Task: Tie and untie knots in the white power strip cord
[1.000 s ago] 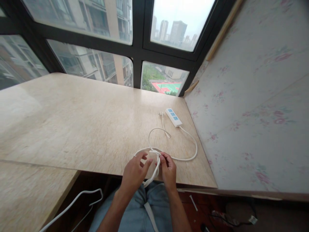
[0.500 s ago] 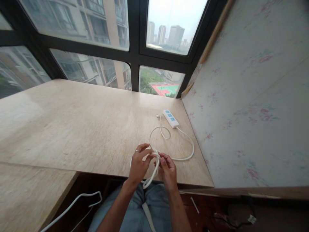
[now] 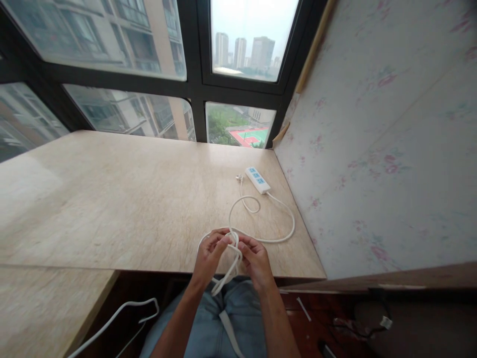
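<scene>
A white power cord (image 3: 225,281) lies tangled in loops between my two hands, over the front edge of the stone counter (image 3: 122,199). My left hand (image 3: 209,253) pinches the cord from the left, thumb and fingers closed on it. From the right, my right hand (image 3: 256,258) grips the same tangle with thumb and bent fingers. Farther back, the cord runs in a wide curve to a white power strip (image 3: 257,180) with blue sockets. Its plug (image 3: 239,177) rests just left of the strip, beyond a small loop.
Dark window frames (image 3: 196,89) stand behind the counter. A wall with flowered paper (image 3: 372,164) bounds the right side. At lower left is a white bent rod or hanger (image 3: 122,308). Dark cables (image 3: 367,328) lie on the floor at lower right.
My left fingers have come down onto the tangle and both hands now pinch it closer together. The view has shifted slightly, while the power strip and plug lie as before.
</scene>
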Demonstrator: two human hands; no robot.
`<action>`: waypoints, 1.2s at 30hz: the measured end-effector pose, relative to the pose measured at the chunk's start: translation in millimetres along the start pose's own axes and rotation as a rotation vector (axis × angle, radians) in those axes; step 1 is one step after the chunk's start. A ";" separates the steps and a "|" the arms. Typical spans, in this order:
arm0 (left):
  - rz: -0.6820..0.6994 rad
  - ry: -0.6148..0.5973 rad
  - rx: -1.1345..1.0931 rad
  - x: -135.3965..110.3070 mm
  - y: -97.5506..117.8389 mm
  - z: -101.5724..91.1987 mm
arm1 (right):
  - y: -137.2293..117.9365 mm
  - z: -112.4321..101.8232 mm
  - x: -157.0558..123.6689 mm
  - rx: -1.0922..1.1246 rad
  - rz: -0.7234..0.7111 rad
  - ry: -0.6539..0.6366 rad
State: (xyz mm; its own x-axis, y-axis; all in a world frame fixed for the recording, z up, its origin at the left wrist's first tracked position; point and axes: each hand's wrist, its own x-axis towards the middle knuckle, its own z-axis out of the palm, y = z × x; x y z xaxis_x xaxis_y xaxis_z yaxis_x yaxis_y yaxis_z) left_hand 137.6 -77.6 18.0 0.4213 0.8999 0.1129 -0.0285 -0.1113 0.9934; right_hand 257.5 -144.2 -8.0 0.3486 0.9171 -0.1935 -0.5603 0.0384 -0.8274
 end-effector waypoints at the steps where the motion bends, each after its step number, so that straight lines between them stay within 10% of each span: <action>1: -0.019 0.010 0.072 0.8 4.1 -0.7 | -1.3 0.9 -0.9 -0.029 -0.002 -0.009; 9: -0.038 -0.049 0.515 -1.8 31.3 5.5 | -12.2 3.6 -7.0 -0.147 -0.024 0.048; 25: -0.117 -0.272 0.475 -2.4 36.7 8.0 | -9.3 -15.4 -12.9 -0.142 0.067 -0.025; 36: -0.175 -0.090 0.121 2.4 38.1 -11.5 | -10.6 -15.2 -14.0 -0.128 -0.015 0.118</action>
State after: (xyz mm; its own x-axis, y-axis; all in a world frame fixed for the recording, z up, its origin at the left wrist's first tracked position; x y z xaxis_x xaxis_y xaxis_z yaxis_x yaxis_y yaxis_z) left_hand 127.0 -74.9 56.3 0.4897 0.8691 -0.0690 0.1591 -0.0113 0.9872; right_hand 270.0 -163.4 -4.5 0.4456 0.8638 -0.2351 -0.4568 -0.0065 -0.8895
